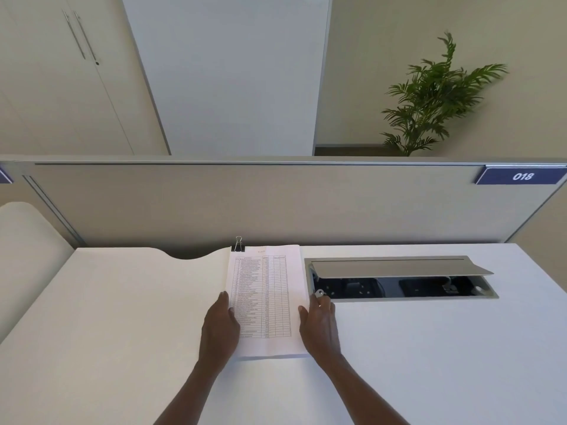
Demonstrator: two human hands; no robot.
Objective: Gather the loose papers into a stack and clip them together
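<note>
A stack of white papers [266, 299] lies flat in the middle of the white desk [122, 317], its top sheet printed with a table. A black binder clip [238, 246] with silver handles is fastened on the stack's far left corner. My left hand [220, 325] rests against the stack's left edge, thumb on the top sheet. My right hand [319, 322] presses on the right edge, thumb on the paper, a ring on one finger. Both hands hold the stack from the sides near its lower half.
An open cable box [399, 279] with a raised grey lid is set into the desk just right of the papers. A grey partition panel [276, 204] stands along the desk's far edge. A plant [435, 96] is behind it.
</note>
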